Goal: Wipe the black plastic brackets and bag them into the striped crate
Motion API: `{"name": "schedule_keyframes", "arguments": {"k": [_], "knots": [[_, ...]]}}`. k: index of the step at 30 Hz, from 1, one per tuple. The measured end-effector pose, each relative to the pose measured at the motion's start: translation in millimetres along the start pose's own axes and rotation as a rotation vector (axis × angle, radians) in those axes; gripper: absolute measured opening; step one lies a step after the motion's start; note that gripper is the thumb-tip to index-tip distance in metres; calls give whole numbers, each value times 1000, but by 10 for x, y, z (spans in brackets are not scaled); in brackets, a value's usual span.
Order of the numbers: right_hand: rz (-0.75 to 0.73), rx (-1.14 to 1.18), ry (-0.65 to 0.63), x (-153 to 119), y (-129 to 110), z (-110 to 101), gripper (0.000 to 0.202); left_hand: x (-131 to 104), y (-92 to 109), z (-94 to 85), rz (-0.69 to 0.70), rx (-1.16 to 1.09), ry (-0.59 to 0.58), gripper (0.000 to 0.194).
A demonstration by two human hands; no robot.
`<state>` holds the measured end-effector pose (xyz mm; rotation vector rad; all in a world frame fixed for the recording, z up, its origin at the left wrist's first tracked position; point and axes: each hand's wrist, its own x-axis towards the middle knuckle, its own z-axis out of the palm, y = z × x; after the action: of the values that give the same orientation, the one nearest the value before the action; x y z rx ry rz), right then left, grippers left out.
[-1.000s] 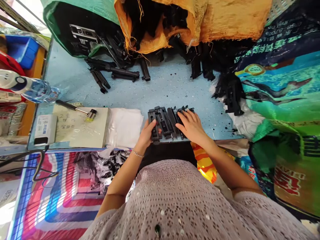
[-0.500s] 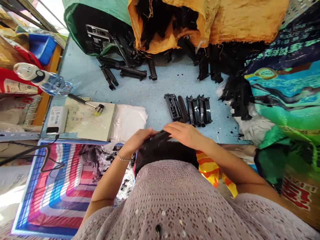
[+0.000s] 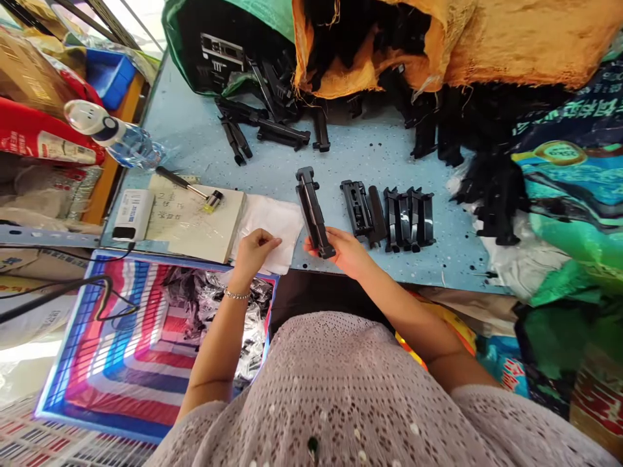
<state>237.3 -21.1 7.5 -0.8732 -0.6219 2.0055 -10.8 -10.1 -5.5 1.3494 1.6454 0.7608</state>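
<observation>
In my right hand (image 3: 346, 251) is a long black plastic part (image 3: 314, 211), gripped near its lower end and tilted with its far end pointing away from me. My left hand (image 3: 256, 254) is over a stack of thin white plastic sheets or bags (image 3: 280, 224), thumb and forefinger pressed together. Whether a sheet is caught between those fingers, I cannot make out. Just right of the held part, a black slotted part (image 3: 357, 206) lies beside a narrow dark strip (image 3: 376, 214) and a row of several shiny black pieces (image 3: 409, 219).
Black parts spill from a green sack (image 3: 182, 61) and an orange sack (image 3: 467, 45) at the back. Leftward are a notepad (image 3: 199, 224) with a screwdriver-like tool (image 3: 187, 185), a white box (image 3: 132, 214) and a water bottle (image 3: 129, 146). Below is a lined basket (image 3: 117, 389) holding bagged pieces.
Both hands were together on the black part at the table edge. My right hand has raised it over the table; my left hand has let go and moved left onto the white sheets.
</observation>
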Motion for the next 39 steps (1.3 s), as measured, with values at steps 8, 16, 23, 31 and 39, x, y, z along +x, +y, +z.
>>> {"name": "schedule_keyframes", "arguments": {"k": [8,16,23,31,39], "knots": [[-25,7,2,543,340,251,29,-77,76,-135,222,183,50,19],[251,117,-377,61,275,-61,38,27,143,-362,419,507,7,50],[519,275,-398,44,417,-88,25,-396,138,-87,629,279,-47,54],[30,-290,145,45,368,165,32,-626,1,53,717,406,149,58],[-93,-651,181,-139,292,270,24,-752,291,239,884,304,-167,61]]}}
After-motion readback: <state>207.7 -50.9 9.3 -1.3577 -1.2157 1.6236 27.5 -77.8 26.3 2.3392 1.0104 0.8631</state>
